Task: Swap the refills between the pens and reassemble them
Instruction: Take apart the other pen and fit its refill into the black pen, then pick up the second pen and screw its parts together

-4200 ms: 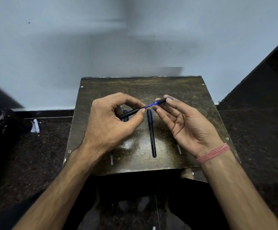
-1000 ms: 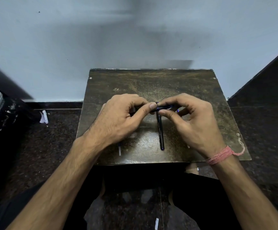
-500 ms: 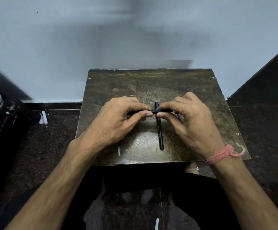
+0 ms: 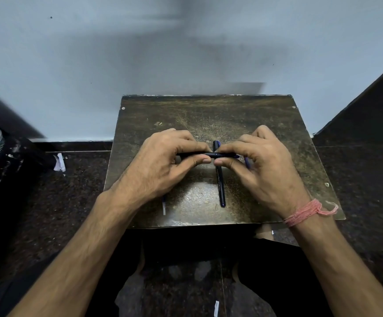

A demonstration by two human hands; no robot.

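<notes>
Lettered pen [image 4: 220, 181] (print unreadable) under hands [image 4: 163, 165]

Black pen [image 4: 211, 155] held level and crosswise, just above second black pen [image 4: 219, 179] lying lengthwise on tabletop [image 4: 266, 124]. Clear refill [image 4: 164, 205] near front edge.

dim overall | glare – tabletop [image 4: 199, 202] centre; wall [image 4: 186, 42] smeared, shadowed | edges bowed – wide-angle

Held black pen [image 4: 211, 154]: ends buried in both fists. Clear thin refill [image 4: 164, 205] mostly under left wrist. Barrel lettering unreadable.
</notes>
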